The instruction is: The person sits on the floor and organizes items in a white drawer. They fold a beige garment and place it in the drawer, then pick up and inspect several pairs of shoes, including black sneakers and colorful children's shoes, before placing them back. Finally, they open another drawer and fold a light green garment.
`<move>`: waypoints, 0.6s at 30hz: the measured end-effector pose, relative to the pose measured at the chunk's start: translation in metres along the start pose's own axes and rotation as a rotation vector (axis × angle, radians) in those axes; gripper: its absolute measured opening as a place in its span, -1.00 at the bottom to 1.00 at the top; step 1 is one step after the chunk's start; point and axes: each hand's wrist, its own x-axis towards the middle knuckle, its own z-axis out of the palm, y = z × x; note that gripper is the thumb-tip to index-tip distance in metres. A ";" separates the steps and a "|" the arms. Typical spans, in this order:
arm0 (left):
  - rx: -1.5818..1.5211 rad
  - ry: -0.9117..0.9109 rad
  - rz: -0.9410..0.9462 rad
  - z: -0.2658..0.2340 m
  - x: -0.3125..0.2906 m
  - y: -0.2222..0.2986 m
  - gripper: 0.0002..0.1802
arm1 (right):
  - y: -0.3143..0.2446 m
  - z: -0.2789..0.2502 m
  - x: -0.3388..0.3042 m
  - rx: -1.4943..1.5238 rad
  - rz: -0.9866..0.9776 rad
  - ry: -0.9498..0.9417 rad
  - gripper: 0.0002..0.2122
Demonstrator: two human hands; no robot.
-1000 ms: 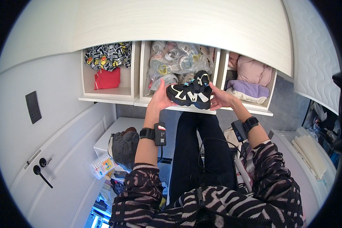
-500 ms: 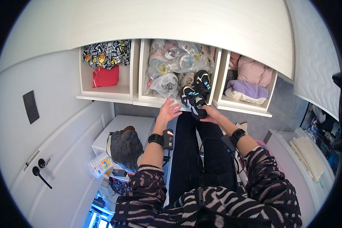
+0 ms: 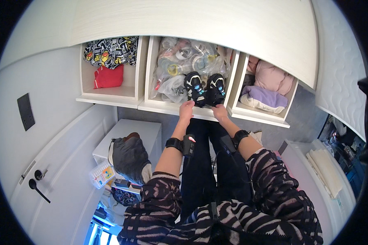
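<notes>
A pair of black sneakers with white and blue trim sits side by side at the front of the middle drawer (image 3: 178,108). My left hand (image 3: 186,110) is closed on the near end of the left sneaker (image 3: 195,88). My right hand (image 3: 220,112) pinches the near end of the right sneaker (image 3: 215,89). Both toes point toward the back of the drawer. Behind and to the left lie shoes in clear plastic bags (image 3: 188,57), with a crumpled clear bag (image 3: 172,88) touching the left sneaker's side.
The left drawer (image 3: 106,99) holds printed cloth (image 3: 110,53) and a red folded cloth (image 3: 109,76). Purple and pink folded clothes (image 3: 265,97) fill the right drawer. A white cabinet (image 3: 145,126) with a grey bag (image 3: 131,157) stands left, near a white door (image 3: 65,179).
My left hand has gone from open and empty to closed on the left sneaker. The sneakers, earlier overlapping and askew, now stand side by side, and my right hand has moved forward.
</notes>
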 end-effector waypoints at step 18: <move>1.045 0.205 0.163 0.063 0.099 0.057 0.49 | -0.036 0.005 0.107 -0.808 -0.222 -0.131 0.15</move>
